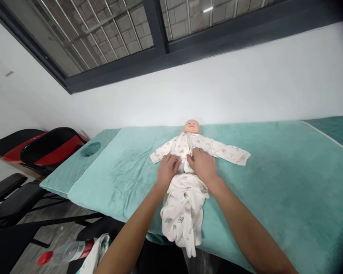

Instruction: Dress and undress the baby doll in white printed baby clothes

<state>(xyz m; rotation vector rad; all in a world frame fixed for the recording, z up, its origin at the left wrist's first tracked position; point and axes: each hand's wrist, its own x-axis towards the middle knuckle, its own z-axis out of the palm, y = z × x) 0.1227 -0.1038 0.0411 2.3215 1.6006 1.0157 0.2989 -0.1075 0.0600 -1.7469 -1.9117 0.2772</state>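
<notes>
A baby doll [191, 126] lies on its back on a teal-covered table [274, 171], dressed in a white printed romper [184, 205] with sleeves spread out to both sides. My left hand [167, 169] and my right hand [202, 164] rest on the doll's chest. Their fingers are curled and pinch the two front edges of the romper where the garment meets at the middle. The romper's legs hang over the table's near edge.
A white wall and a dark-framed window rise behind the table. Black and red chairs [45, 146] stand at the left. A plastic bottle with a red cap [64, 253] and a folded printed cloth [95, 253] lie below at the near left.
</notes>
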